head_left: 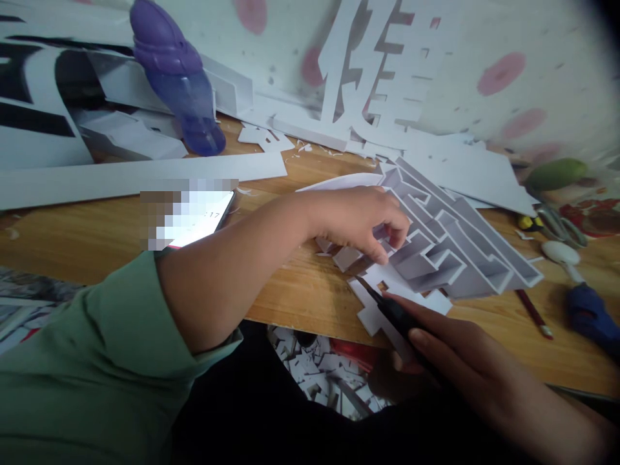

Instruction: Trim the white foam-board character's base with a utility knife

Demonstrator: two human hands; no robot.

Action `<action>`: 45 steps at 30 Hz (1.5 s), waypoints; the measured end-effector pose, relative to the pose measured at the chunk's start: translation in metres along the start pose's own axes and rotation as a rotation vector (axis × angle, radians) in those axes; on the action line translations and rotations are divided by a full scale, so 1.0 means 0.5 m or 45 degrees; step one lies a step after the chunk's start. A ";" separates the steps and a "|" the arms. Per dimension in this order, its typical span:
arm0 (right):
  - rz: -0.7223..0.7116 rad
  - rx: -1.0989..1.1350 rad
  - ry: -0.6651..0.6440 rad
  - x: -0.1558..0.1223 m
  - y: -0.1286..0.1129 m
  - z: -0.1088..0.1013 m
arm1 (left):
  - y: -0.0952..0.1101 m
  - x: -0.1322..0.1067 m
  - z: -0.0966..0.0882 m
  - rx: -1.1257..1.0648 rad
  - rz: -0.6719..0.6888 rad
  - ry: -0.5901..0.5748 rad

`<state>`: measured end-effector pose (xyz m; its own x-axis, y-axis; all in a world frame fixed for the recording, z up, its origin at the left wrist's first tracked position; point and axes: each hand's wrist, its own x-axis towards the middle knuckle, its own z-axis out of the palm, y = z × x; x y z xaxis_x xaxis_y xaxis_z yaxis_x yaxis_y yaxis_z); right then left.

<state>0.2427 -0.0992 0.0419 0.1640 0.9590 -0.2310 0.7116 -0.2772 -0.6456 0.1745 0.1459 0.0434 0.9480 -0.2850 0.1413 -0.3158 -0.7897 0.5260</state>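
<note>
A white structure of upright foam-board walls (450, 239), shaped like a large character, lies on the wooden table. My left hand (363, 219) reaches across to its near left part, thumb and bent fingers around a wall there; the exact contact is partly hidden. In my right hand (450, 342) is a black-handled craft knife (394, 313), its narrow dark blade pointing up and left, close to the structure's lower left corner. Beneath the blade, a flat white cut-out board (371, 316) extends from under the structure toward the table's front edge.
A phone (203, 216) lies left of my forearm, near a purple bottle (184, 84). White boards (465, 161) fill the back. At right are a pencil (533, 313), scissors (562, 226) and a blue-handled tool (591, 316). Scraps (314, 371) lie below the table edge.
</note>
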 end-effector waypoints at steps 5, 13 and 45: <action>-0.016 -0.042 -0.002 0.003 -0.002 0.002 | -0.001 0.000 0.001 -0.026 -0.001 -0.002; 0.066 -0.033 -0.033 -0.009 0.013 0.003 | 0.003 0.000 0.000 -0.011 -0.027 -0.010; -0.049 -0.197 -0.034 0.021 -0.007 0.007 | 0.003 0.001 -0.001 -0.012 0.003 -0.026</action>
<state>0.2398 -0.0885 0.0392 0.1179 0.9663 -0.2286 0.8141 -0.2259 -0.5349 0.1745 0.1450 0.0446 0.9463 -0.2981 0.1254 -0.3177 -0.7840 0.5333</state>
